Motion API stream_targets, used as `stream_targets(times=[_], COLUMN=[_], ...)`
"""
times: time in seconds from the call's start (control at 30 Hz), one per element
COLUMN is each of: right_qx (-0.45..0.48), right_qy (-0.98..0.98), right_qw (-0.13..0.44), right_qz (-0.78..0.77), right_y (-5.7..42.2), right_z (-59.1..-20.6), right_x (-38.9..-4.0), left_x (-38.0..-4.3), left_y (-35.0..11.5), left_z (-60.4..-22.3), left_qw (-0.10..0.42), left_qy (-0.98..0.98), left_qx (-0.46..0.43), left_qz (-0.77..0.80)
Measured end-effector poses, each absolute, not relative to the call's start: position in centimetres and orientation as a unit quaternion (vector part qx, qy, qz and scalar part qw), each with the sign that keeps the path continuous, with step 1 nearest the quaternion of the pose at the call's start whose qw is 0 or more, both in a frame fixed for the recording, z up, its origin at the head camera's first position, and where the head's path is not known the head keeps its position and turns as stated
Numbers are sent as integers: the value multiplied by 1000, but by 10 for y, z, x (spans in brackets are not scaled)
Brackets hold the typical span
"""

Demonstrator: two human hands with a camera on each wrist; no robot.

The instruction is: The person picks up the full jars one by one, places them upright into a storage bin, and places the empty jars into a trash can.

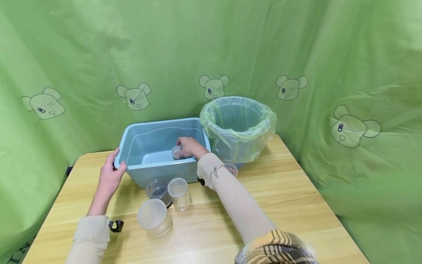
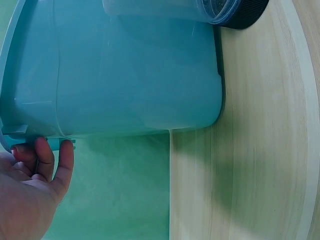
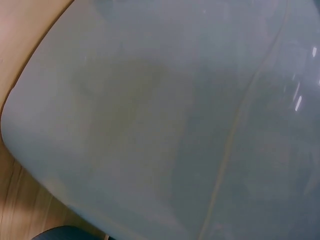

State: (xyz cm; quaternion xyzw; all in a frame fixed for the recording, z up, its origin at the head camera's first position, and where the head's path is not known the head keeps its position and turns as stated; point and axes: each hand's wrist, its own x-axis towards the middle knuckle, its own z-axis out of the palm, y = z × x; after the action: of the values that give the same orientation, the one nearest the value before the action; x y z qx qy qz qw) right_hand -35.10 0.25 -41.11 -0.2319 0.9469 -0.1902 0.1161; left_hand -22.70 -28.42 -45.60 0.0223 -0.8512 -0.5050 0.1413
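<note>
A blue plastic bin point(image 1: 158, 172) stands on the table. My left hand point(image 1: 111, 172) grips its left rim, and in the left wrist view the fingers point(image 2: 64, 165) curl against the rim's underside. Reaching over the front rim, my right hand point(image 1: 191, 146) holds a small clear jar point(image 1: 176, 151) inside the bin. The right wrist view shows mostly the bin's outer wall point(image 3: 150, 125), and the hand is out of sight there. In front of the bin stand a jar with a dark base point(image 1: 157, 190), a slim clear jar point(image 1: 179, 194) and a wider lidded jar point(image 1: 155, 218).
A round bucket lined with a green plastic bag point(image 1: 235, 143) stands right of the blue bin. A clear container with pinkish contents point(image 1: 232, 169) sits before it, partly behind the right sleeve. Green curtains point(image 1: 165, 47) surround the wooden table point(image 1: 283, 194).
</note>
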Motion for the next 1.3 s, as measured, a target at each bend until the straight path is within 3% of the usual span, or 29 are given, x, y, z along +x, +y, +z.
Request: stream_targets(times=[0.4,0.6,0.83,1.3], right_qx=[-259,-281,-314,-306], right_qy=[929,909,879,829], right_qw=[128,99,59,61], right_qz=[-230,-293,-354,-463], right_y=[14,22,37,122], right_z=[-399,-380,-360,-366], right_x=[-351,-345,-321,-266], left_x=[-226,-225,-226,-226], left_y=[-283,-283,-282,-282], left_z=[-456,-455,-455,-456], left_qw=[138,135,140,142], left_qy=[-854,-853,-853,-853], left_qx=[26,25,27,29], left_qz=[-501,-503,-502,-501])
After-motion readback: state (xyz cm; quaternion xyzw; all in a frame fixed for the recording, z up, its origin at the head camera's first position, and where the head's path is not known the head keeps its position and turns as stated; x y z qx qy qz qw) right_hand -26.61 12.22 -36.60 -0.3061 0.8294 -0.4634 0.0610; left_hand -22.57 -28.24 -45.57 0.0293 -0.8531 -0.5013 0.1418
